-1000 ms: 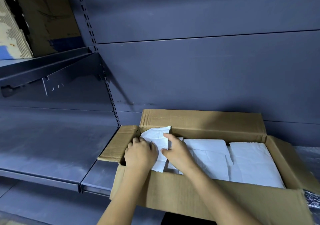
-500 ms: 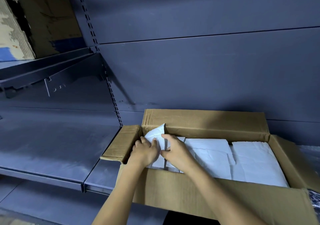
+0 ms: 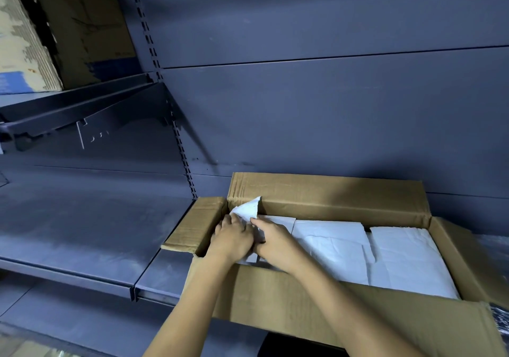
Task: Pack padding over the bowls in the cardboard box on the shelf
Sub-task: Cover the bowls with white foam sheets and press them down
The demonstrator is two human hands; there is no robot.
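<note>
At left end of box [image 3: 316, 194]: left hand [image 3: 232, 242] and right hand [image 3: 275, 242] are working side by side, touching, inside the rim.
Left hand: fingers are curling over a crumpled white sheet [image 3: 248, 208], gripping it.
Right hand: forefinger is lying straight on the sheet's edge; other fingers are hidden, so I cannot tell the grip.
Sheet: one corner is sticking up against the back flap, at the far-left corner.
Pads [image 3: 330, 242]: flat white pieces are lying side by side, covering the rest of the box.
Box: is sitting open on the shelf [image 3: 82, 232], flaps folded outward.
Upper shelf [image 3: 68, 103]: is holding leaning cardboard [image 3: 82, 26], upper left.
</note>
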